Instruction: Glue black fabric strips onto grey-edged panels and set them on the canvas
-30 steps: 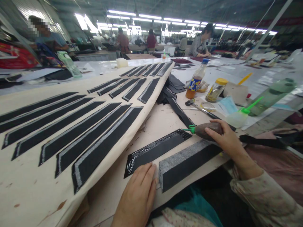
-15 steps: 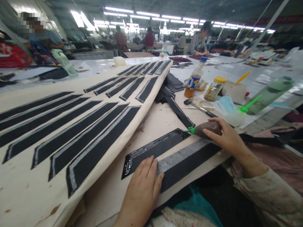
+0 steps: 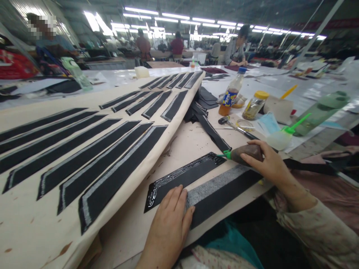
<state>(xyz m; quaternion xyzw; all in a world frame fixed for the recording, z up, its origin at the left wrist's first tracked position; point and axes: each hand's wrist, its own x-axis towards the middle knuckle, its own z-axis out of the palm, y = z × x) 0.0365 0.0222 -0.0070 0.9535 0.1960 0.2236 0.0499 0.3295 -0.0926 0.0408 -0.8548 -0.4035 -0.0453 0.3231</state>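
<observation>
A: Right hand (image 3: 267,160)?
B: Gripping a dark brown, rounded squeeze bottle (image 3: 238,154); its slim green nozzle (image 3: 227,154) sits at the far end of a flat black strip with wet, glossy edging (image 3: 190,173).
A: Left hand (image 3: 171,215)?
B: Flat, palm down, over that strip's near edge. Contact with the black-and-grey strip (image 3: 224,194) alongside is hard to judge. Both strips lie on the beige board (image 3: 182,149).

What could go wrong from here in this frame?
Smearing: the left hand lies close to the glossy wet liquid on the black strip, so a small slip might drag fingers through it.

Overflow: the right hand grips the squeeze bottle with its nozzle at the strip's far end; a harder squeeze could spill liquid onto the table.
</observation>
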